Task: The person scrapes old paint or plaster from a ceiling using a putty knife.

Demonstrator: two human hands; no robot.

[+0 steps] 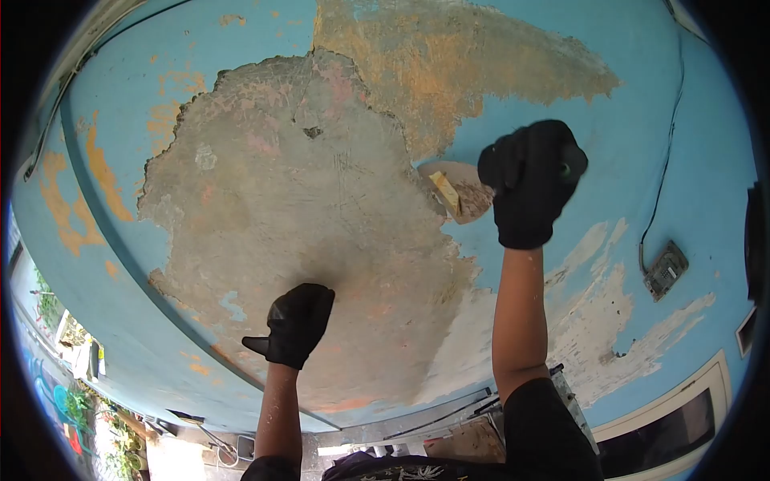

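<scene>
Flat tool (475, 205) with yellow strip and brownish residue is gripped in closed right hand (532, 184), at right edge of bare patch (321, 184). Left hand (300, 325) is seen with thumb spread, at lower patch; contact cannot be confirmed. Wall box (666, 271) is entered by cable (660, 180); box contents are indistinct.

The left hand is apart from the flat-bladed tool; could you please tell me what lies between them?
Only wall lies between the left hand and the flat-bladed tool in the head view, mostly exposed grey surface.
</scene>
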